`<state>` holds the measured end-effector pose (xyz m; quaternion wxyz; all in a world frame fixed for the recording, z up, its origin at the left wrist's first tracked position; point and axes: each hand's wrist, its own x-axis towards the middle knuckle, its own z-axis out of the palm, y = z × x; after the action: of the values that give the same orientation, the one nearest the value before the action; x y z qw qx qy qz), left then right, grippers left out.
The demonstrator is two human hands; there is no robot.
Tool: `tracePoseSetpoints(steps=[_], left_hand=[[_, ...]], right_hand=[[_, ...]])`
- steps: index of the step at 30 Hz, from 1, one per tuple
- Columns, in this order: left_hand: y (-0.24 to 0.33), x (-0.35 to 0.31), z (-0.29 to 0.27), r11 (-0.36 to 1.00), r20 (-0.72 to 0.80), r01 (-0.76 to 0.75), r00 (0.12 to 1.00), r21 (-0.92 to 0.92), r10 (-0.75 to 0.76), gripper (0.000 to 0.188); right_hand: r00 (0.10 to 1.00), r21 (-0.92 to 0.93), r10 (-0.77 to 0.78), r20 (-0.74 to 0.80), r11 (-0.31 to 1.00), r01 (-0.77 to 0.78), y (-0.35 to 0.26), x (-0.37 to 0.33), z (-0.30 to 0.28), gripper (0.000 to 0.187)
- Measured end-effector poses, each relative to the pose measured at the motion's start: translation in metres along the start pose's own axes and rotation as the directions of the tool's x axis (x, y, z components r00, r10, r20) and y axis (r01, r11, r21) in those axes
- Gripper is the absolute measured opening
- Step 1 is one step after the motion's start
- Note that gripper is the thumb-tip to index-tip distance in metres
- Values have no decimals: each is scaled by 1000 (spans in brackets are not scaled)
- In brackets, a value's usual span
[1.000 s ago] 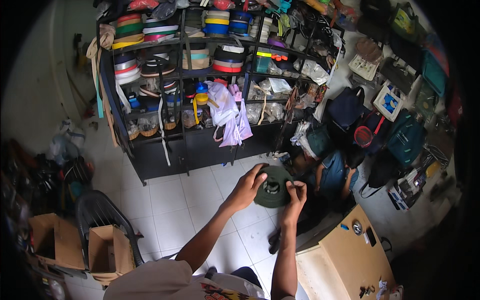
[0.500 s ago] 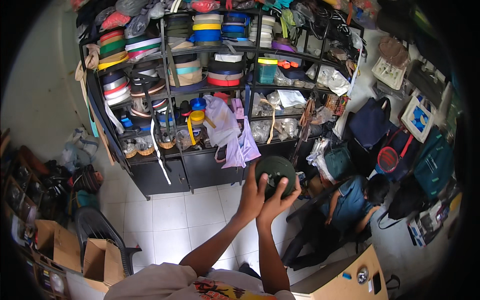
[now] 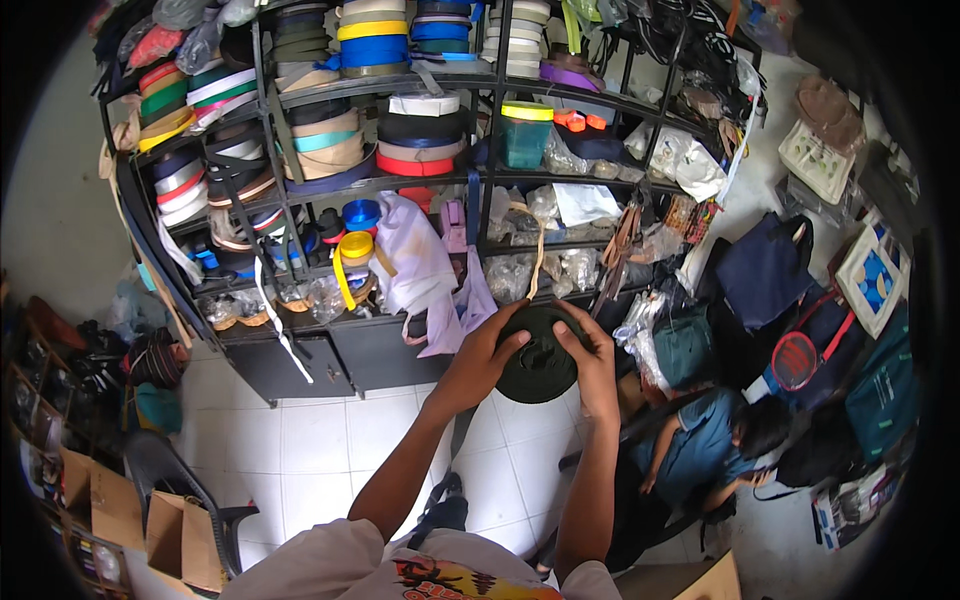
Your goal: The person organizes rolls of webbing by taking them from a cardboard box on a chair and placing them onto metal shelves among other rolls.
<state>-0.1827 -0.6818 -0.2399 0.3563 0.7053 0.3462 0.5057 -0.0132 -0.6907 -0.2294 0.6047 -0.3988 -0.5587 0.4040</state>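
Far left: cardboard carton (image 3: 115,505), open-topped. Beside it, a second open carton (image 3: 185,545), in front of a black plastic chair (image 3: 160,462).

Left to centre: black shelving unit (image 3: 290,368), with closed panels along its base. Upper left, stacked rolls (image 3: 165,105) of strap in red, green and yellow, among others. Lower down, one white strap (image 3: 275,320), hanging loose across the front. Then one blue roll (image 3: 361,213), one yellow roll (image 3: 355,247) with its end trailing, and a lavender plastic bag (image 3: 410,255), drooping over the shelf edge.

Centre: dark strap (image 3: 462,432), hanging below the person's left hand; its upper end is hidden. Left hand (image 3: 482,362): grip clamped on the left edge of a dark green roll (image 3: 540,385), thumb on the near face, most fingers concealed behind. The roll is held up in the air before the shelving, above the white tiled floor (image 3: 315,445), its round face and hollow core turned toward the wearer. Behind and above it, on a shelf, a teal tub (image 3: 525,143) with yellow lid. Right hand (image 3: 592,362): grip closed on the roll's upper right edge, thumb likewise on the near face.

Right: seated co-worker (image 3: 705,430) in a blue shirt, head bowed; below, one corner of a tan desk (image 3: 718,582). Against the wall, a navy bag (image 3: 765,270), a red-rimmed round item (image 3: 793,360) and a white bag (image 3: 872,280) with blue pattern.
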Motion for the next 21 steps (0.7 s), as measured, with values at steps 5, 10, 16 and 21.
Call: tracePoseSetpoints(steps=[5,10,16,21], left_hand=[[-41,87,5,995,-135,50,989,-83,-61,42],[-83,172,36,995,-336,-98,939,-32,81,40],[-109,256,15,969,-74,-212,972,124,222,38],[-111,326,40,937,4,-310,949,163,314,39]], right_hand=[[922,31,-174,-345,980,196,34,87,11,34],[593,-56,-312,-742,910,410,71,158,38,37],[925,146,-118,-361,973,181,95,226,-48,35],[949,-188,-277,-152,950,247,60,302,-85,33]])
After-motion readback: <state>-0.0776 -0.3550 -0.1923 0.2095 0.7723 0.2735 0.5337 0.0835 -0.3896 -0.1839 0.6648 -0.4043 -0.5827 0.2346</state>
